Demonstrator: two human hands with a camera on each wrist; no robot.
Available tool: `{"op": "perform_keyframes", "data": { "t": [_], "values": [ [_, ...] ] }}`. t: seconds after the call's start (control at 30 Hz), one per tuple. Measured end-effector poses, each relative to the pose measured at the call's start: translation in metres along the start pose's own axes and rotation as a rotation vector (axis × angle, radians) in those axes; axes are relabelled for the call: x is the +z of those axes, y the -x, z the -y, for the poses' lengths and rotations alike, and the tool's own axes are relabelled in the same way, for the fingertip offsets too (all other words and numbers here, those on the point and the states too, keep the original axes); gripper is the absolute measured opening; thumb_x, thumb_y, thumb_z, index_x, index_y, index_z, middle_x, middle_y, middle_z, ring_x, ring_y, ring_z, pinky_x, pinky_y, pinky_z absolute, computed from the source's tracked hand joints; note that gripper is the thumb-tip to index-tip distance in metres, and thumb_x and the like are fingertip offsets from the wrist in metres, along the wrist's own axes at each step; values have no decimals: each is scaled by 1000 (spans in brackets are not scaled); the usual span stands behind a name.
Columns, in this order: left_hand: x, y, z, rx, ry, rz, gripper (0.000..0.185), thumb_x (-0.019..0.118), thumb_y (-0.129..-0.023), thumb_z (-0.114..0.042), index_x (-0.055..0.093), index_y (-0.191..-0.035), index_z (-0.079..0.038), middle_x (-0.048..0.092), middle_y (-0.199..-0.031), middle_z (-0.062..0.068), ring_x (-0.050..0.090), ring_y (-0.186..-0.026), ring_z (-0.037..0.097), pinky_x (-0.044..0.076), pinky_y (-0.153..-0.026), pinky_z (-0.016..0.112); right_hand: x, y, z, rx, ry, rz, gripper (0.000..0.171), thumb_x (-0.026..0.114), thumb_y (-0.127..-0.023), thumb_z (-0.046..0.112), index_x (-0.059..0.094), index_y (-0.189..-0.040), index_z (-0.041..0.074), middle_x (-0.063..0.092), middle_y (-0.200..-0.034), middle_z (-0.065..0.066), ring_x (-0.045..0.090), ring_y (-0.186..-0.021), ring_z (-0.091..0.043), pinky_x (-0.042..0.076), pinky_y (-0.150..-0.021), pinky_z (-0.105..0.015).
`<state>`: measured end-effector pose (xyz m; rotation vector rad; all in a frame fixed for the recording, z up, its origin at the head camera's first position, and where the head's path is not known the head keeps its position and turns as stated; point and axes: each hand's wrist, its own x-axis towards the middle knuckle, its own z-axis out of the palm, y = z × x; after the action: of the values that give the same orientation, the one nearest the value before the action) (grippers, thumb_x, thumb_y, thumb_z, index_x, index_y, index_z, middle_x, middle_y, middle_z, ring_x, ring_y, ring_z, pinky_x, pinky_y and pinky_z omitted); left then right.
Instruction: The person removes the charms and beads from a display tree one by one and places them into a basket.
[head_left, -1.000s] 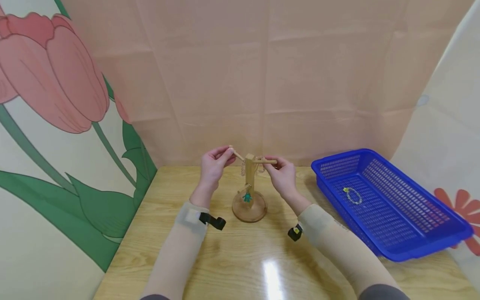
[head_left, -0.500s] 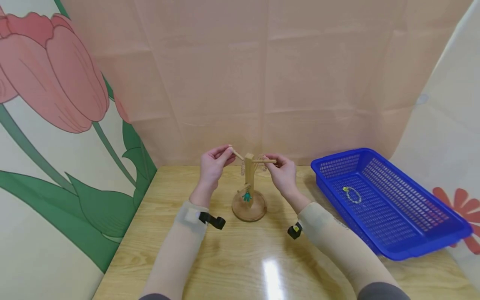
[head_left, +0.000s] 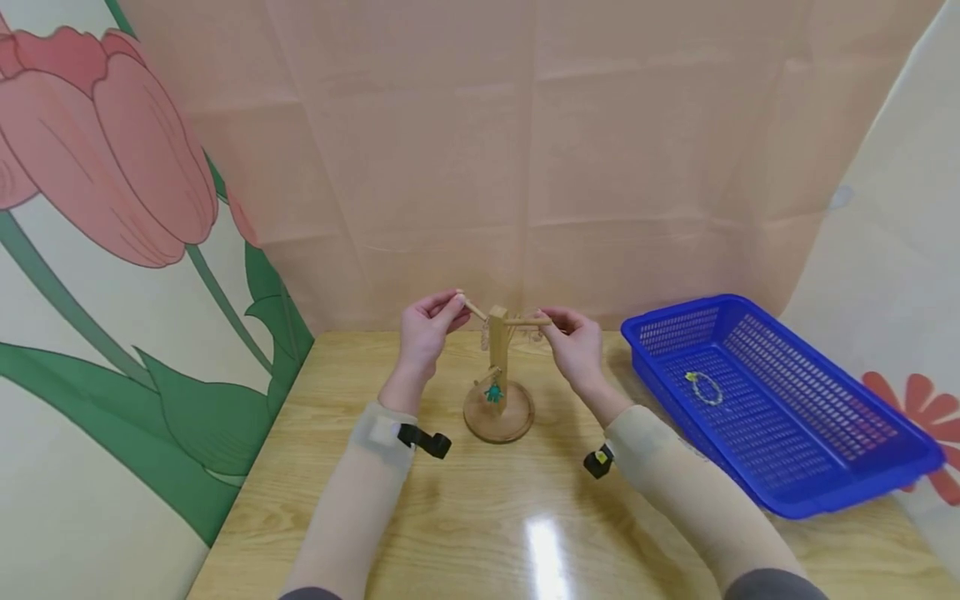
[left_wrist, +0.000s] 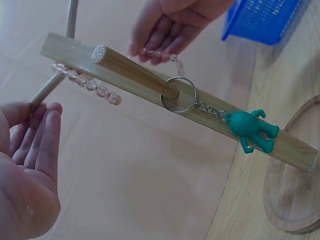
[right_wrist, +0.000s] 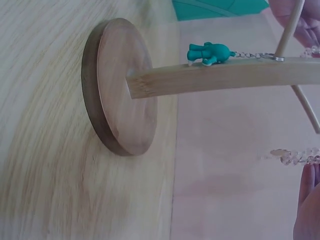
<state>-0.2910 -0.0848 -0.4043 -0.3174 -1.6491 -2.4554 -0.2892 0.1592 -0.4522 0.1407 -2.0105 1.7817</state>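
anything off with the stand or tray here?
Nothing stands out. The wooden stand sits upright on the table, green figure keychain hangs from its lower peg, and one bracelet lies flat in the blue basket.

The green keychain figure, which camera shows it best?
The left wrist view: the green keychain figure hangs large and sharp by its ring. The right wrist view shows it smaller; the head view shows a tiny green speck.

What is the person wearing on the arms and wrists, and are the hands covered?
Both forearms wear close-fitting beige sleeves; a dark grey cuff shows at each elbow. A small black device is strapped at each wrist: the left sits beside a white patch, the right shows a yellow spot. The left hand and right hand are bare.
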Motion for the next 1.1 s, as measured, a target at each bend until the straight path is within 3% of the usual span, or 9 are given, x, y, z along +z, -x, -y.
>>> {"op": "perform_keyframes", "data": {
  "t": [0.2,0.33,0.5,0.6,0.73,0.93,1.1],
  "values": [
    [0,0,1,-3,6,-6,10,73,-100,4,78,-108,2,75,-111,31,80,-89,21,68,-85,35,-9,-2,4,-8,12,-11,26,81,-99,21,80,-110,-2,80,-100,-13,70,-82,-6,57,-65,-14],
    [-1,0,1,-2,2,-4,13,72,-101,4,75,-113,7,78,-106,24,79,-89,20,68,-85,35,-16,-2,8,-7,22,-13,28,81,-99,25,80,-111,-1,80,-101,-11,70,-84,-7,57,-67,-15],
    [-1,1,0,1,-6,-2,23,71,-101,4,69,-120,17,72,-115,35,79,-88,18,68,-85,34,-25,-3,11,-15,67,-27,30,82,-98,29,81,-110,2,79,-98,-6,70,-83,-9,56,-65,-15],
    [-1,1,-1,0,-6,-5,18,71,-101,4,72,-117,14,71,-117,38,79,-88,18,68,-86,34,-31,-3,14,-19,88,-37,30,82,-98,31,82,-110,3,79,-97,-5,69,-83,-9,55,-64,-15],
    [0,1,-2,-7,2,-13,11,72,-101,4,76,-110,6,75,-111,31,79,-87,17,68,-86,34,-40,-5,18,-22,108,-44,31,82,-98,32,82,-110,3,80,-97,-4,70,-83,-7,56,-65,-15],
    [2,1,-2,-7,9,-10,12,71,-101,5,75,-112,8,69,-117,40,79,-86,17,68,-85,34,-59,-5,22,-22,160,-49,34,81,-99,36,82,-111,4,79,-96,0,70,-84,-8,56,-64,-15],
    [2,1,-3,-13,19,-18,11,71,-101,5,75,-111,5,80,-100,16,79,-85,16,68,-84,32,-76,-4,26,27,176,-40,36,80,-99,39,82,-115,6,78,-97,3,68,-86,-8,54,-65,-15]
  ]
}}
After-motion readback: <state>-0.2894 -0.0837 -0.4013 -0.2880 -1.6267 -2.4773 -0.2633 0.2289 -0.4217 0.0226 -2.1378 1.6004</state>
